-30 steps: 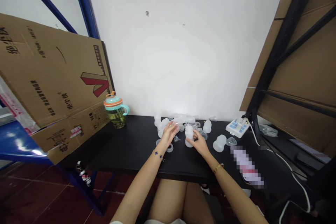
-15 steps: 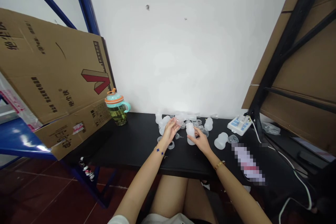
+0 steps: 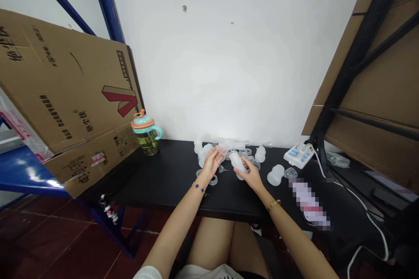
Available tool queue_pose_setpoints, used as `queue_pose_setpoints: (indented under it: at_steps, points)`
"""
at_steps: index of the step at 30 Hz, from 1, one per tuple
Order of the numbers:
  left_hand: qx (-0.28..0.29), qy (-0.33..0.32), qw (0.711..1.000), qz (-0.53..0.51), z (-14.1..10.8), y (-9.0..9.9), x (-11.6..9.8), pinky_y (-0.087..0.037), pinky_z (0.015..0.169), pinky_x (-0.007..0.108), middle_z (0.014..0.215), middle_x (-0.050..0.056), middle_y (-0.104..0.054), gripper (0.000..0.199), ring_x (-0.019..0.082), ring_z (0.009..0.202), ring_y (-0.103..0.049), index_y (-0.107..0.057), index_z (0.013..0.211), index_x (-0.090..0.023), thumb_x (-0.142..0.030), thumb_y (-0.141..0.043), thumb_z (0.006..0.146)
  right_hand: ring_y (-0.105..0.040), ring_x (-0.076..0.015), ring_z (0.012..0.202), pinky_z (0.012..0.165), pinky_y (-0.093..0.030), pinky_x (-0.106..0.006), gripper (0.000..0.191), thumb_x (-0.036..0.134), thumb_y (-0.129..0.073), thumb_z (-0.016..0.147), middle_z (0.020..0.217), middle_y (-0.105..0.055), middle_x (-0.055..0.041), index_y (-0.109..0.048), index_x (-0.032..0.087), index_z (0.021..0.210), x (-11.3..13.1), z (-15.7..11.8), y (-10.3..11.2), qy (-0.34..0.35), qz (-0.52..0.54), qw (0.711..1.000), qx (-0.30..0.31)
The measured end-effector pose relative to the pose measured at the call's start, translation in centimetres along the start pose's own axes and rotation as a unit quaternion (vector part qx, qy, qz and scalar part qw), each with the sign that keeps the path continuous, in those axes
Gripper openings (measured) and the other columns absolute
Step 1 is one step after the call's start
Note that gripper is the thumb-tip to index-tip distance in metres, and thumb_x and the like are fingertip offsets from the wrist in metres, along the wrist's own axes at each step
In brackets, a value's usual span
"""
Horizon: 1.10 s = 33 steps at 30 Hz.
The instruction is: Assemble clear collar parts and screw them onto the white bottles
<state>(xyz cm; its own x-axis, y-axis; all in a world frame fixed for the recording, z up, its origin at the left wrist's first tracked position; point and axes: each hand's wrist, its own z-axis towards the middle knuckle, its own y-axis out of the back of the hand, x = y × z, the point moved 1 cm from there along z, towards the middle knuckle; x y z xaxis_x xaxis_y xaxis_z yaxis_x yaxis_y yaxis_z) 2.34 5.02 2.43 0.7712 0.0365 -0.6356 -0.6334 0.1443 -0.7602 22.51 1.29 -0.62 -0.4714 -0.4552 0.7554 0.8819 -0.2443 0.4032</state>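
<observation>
My right hand (image 3: 251,173) is closed round a translucent white plastic bottle (image 3: 238,163), which tilts with its neck toward the left. My left hand (image 3: 212,163) has its fingers round a clear, funnel-like plastic piece (image 3: 222,150), a little left of the bottle's neck; the two are apart. Beneath my left wrist lies a clear plastic ring (image 3: 213,180). A small clear funnel-shaped part (image 3: 223,169) rests between the hands. Behind them is a heap of clear rings, caps and white bottles, partly hidden. Another white bottle (image 3: 276,175) lies to the right.
On the black table (image 3: 157,183) stands a jug (image 3: 145,136) with a turquoise and orange lid at the left, before a large cardboard box (image 3: 78,96). A clear cup-shaped piece (image 3: 290,173), a blurred-out object (image 3: 309,204) and a white power strip (image 3: 299,155) with its cable lie right.
The bottle in my right hand has gone from nearly upright to tilted, its neck leaning left. My left hand stays almost in place with the clear piece.
</observation>
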Motion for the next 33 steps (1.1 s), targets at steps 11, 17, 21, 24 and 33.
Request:
queue_pose_setpoints:
  at_steps: [11,17,21,24,33]
  points:
    - [-0.008,-0.01,1.0,0.01,-0.08,-0.11,-0.09,-0.049,0.101,0.036,0.1,0.007,-0.072,0.025,0.021,0.102,-0.07,-0.065,0.097,-0.018,-0.028,-0.079,0.08,-0.065,-0.0308,0.107,0.098,-0.05,-0.046,0.056,0.048,-0.075,0.075,0.123,-0.069,-0.0097,-0.066,0.022,0.124,0.13,-0.08,-0.06,0.024,0.007,0.999,0.028]
    - [-0.003,-0.013,1.0,0.019,-0.14,-0.23,-0.14,-0.051,0.096,0.033,0.097,0.005,-0.073,0.026,0.019,0.097,-0.07,-0.067,0.102,-0.018,-0.024,-0.078,0.08,-0.064,-0.0305,0.109,0.099,-0.049,-0.045,0.053,0.046,-0.075,0.076,0.123,-0.068,-0.0099,-0.066,0.022,0.123,0.44,-0.08,0.01,0.036,0.005,0.999,0.03]
    - [-0.001,-0.015,0.999,0.031,-0.1,-0.24,-0.11,-0.051,0.095,0.033,0.098,0.005,-0.073,0.026,0.019,0.095,-0.07,-0.069,0.106,-0.017,-0.023,-0.077,0.081,-0.065,-0.0308,0.109,0.099,-0.049,-0.045,0.053,0.046,-0.075,0.076,0.123,-0.068,-0.0099,-0.067,0.022,0.122,0.59,-0.11,0.03,0.034,0.006,0.999,0.032]
    - [-0.001,-0.017,0.999,0.044,-0.08,-0.16,-0.03,-0.051,0.096,0.033,0.102,0.006,-0.073,0.028,0.02,0.098,-0.07,-0.07,0.106,-0.018,-0.023,-0.078,0.08,-0.065,-0.0304,0.109,0.099,-0.049,-0.044,0.052,0.046,-0.074,0.077,0.123,-0.069,-0.0093,-0.067,0.022,0.122,0.56,-0.1,-0.01,0.037,0.006,0.999,0.035]
    - [0.017,-0.025,0.996,0.085,-0.21,-0.08,0.1,-0.05,0.097,0.035,0.106,0.007,-0.073,0.037,0.022,0.102,-0.067,-0.072,0.108,-0.019,-0.029,-0.084,0.074,-0.064,-0.0309,0.109,0.099,-0.049,-0.045,0.052,0.044,-0.074,0.078,0.123,-0.068,-0.0093,-0.066,0.022,0.124,0.35,-0.13,-0.05,0.041,0.009,0.998,0.037]
